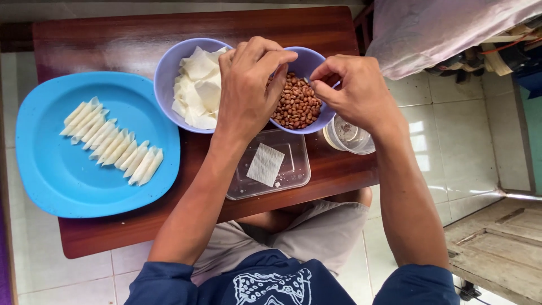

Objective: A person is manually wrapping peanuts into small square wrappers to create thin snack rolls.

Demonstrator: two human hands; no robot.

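Both hands hover over a purple bowl of peanuts [297, 104] on a small dark wooden table [113, 39]. My left hand [248, 85] curls above the bowl's left rim, fingers bent, and whether it holds anything is hidden. My right hand [350, 90] pinches thumb and forefinger together at the bowl's right rim, apparently on a peanut. Beside it, a second purple bowl [169, 68] holds white wrapper squares [197, 87]. A clear plastic tray [293, 169] below the hands holds one flat wrapper sheet [265, 164].
A large blue plate [56, 175] at the left carries a row of several rolled white wrappers [113, 144]. A small clear cup [350, 138] stands at the table's right edge. White tiled floor, a pink cloth and wooden planks lie to the right.
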